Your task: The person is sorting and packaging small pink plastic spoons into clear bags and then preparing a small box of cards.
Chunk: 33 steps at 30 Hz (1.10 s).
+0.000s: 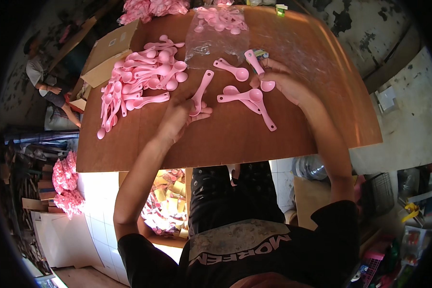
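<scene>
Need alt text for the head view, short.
Left hand holds one pink spoon and right hand grips another spoon over a brown table. A pile of pink spoons lies left, with loose spoons between the hands.

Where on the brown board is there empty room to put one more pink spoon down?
The wooden board is bare along its right side, past the right hand, and along the near edge below the left hand. It is crowded at the far left, where the pile of pink spoons lies, and at the top middle under the clear plastic bag.

Smooth pink plastic spoons (139, 79) on a seemingly matt wooden board (225, 139).
</scene>
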Tool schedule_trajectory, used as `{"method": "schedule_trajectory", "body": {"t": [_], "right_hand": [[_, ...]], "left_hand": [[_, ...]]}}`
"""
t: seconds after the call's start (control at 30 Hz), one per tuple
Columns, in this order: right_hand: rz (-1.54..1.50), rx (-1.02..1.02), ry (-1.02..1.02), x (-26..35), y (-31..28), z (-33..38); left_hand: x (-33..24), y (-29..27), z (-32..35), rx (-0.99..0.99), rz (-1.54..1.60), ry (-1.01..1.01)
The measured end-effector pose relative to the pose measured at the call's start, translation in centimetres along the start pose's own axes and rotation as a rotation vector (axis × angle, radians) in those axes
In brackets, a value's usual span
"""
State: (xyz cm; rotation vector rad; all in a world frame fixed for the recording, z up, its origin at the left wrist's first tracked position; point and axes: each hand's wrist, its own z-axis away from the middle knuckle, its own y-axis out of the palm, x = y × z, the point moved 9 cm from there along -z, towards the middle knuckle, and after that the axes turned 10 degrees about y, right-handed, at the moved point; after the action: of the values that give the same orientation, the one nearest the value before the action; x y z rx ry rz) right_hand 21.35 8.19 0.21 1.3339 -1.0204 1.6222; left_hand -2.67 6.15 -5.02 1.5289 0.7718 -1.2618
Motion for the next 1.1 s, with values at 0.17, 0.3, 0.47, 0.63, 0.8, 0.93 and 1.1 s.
{"method": "schedule_trajectory", "body": {"t": [0.17,0.3,0.47,0.63,0.8,0.93,1.1], "right_hand": [[0.074,-0.127,0.162,-1.3,-0.1,2.6],[0.387,-0.320,0.041,-3.0,-0.7,3.6],[0.557,-0.368,-0.037,-3.6,-0.4,3.5],[0.340,-0.365,0.110,-4.3,-0.9,3.4],[0.080,-0.248,0.346,-5.5,-2.1,4.3],[-0.021,-0.203,0.361,-5.6,-2.5,4.3],[-0.172,-0.168,0.282,-3.8,-0.8,3.5]], "left_hand": [[-2.4,1.3,-1.0,0.073,-0.361,0.209],[-5.5,6.0,-1.6,0.150,-1.012,0.601],[-3.6,9.7,-4.1,0.390,-1.037,0.657],[-2.5,10.8,-5.5,0.514,-1.042,0.620],[-3.2,10.7,-5.1,0.521,-1.010,0.684],[-3.7,9.5,-4.7,0.478,-0.932,0.749],[-4.3,5.2,-5.2,0.261,-0.711,0.532]]}}
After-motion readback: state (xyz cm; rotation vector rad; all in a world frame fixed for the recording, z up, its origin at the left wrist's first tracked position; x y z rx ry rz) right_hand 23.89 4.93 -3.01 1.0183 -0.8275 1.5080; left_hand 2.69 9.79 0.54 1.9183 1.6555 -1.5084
